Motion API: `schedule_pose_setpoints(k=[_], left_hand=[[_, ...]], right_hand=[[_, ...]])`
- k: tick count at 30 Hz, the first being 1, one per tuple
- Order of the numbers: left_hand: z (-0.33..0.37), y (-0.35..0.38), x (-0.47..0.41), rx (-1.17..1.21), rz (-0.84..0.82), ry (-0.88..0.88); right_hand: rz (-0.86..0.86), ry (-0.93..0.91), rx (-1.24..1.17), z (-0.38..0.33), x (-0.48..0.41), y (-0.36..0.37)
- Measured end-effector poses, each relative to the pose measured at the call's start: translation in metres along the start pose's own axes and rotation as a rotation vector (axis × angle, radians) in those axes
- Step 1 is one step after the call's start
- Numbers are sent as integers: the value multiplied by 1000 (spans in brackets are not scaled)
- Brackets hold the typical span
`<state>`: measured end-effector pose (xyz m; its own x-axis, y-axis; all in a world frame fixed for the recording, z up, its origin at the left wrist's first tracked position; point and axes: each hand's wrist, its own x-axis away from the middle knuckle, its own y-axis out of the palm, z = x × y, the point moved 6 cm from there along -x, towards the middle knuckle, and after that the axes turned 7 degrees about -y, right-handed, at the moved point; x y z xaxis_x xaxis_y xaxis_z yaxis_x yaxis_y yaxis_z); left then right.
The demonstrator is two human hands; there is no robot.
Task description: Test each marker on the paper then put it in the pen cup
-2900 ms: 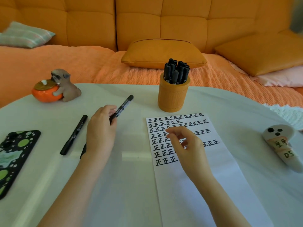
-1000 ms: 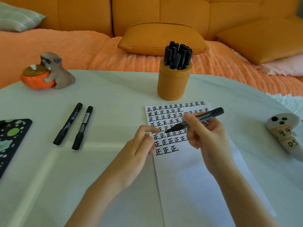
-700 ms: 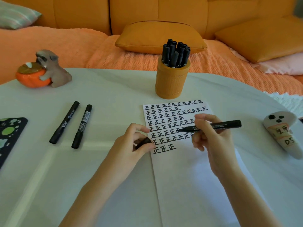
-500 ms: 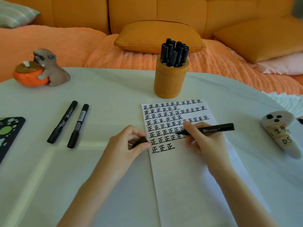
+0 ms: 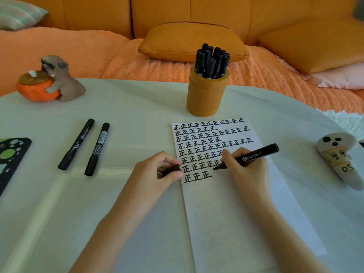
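Orange sofa cushions [image 5: 193,42] back a pale counter [image 5: 137,107], where the paper [image 5: 226,213] lies just in front of the pen cup [image 5: 206,97], its upper part filled with rows of black characters. The right hand [image 5: 246,170] has its grip pinched round an uncapped marker [image 5: 256,154], nib lowered beside the last written rows; whether it touches the sheet cannot be told. The left hand [image 5: 155,174] pinches the cap [image 5: 171,170] in a narrow grip at the paper's left edge. Two spare markers [image 5: 76,143] lie capped, side by side, well to the left and look untested. Nothing visibly pins the sheet, so a firm stroke could drag it sideways and smear the line. The heel of the right hand rests on the paper below the fresh characters, and a slide upward could smudge wet ink. If the cap slips from the left fingers it may roll across the counter, and a marker dropped in uncapped would mark its neighbours. The cup is crowded with stored markers [image 5: 211,62], so a careless push could jam against them or tip it.
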<state>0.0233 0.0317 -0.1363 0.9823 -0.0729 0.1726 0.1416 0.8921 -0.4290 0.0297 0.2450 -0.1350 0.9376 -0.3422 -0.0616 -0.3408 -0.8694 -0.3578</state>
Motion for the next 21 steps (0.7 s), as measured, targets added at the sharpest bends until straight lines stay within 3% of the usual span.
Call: schedule_pose_setpoints(k=[21], left_hand=[[-2,2,-1,-35,1,-19]], right_hand=[[17,-31,56,-1,0,0]])
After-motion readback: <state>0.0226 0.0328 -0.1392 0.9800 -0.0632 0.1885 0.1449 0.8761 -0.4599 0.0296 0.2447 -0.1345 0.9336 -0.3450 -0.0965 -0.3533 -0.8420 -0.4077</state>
